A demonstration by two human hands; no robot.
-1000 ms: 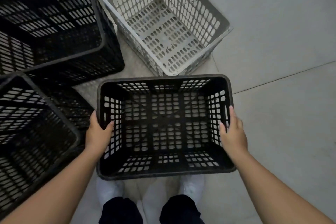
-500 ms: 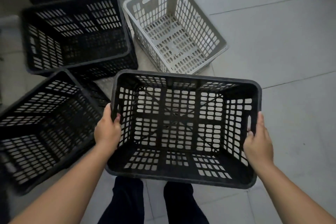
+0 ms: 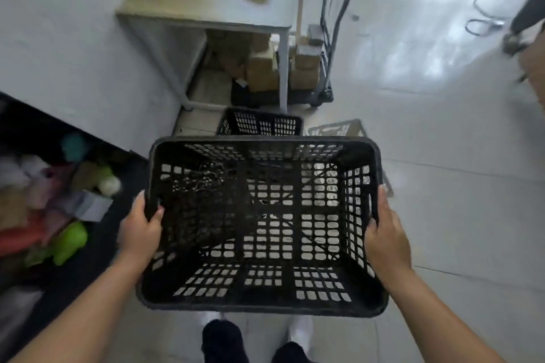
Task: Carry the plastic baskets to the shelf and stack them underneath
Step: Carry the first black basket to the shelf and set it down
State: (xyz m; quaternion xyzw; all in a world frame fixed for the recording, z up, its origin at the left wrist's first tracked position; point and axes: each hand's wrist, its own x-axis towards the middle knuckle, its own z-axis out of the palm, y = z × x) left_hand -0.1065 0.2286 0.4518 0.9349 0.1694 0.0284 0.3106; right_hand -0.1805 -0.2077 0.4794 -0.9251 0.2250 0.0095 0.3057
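I hold a black plastic basket [image 3: 262,300] level in front of me, lifted off the floor. My left hand [image 3: 141,227] grips its left rim and my right hand [image 3: 386,233] grips its right rim. Beyond it another black basket [image 3: 262,125] stands on the floor, and the top edge of a grey basket [image 3: 336,128] peeks out to its right. Further ahead stands a shelf table [image 3: 206,3] with a wooden top and white legs.
Cardboard boxes [image 3: 262,71] sit under and beside the shelf on a hand trolley [image 3: 327,38]. A dark bin of colourful soft items [image 3: 59,203] lies at my left along the white wall. Cables [image 3: 486,12] trail on the tiled floor at far right.
The basket has come up off the floor in both hands. My view has swung up from the cluster of baskets towards the shelf, and the other baskets now lie behind the carried one.
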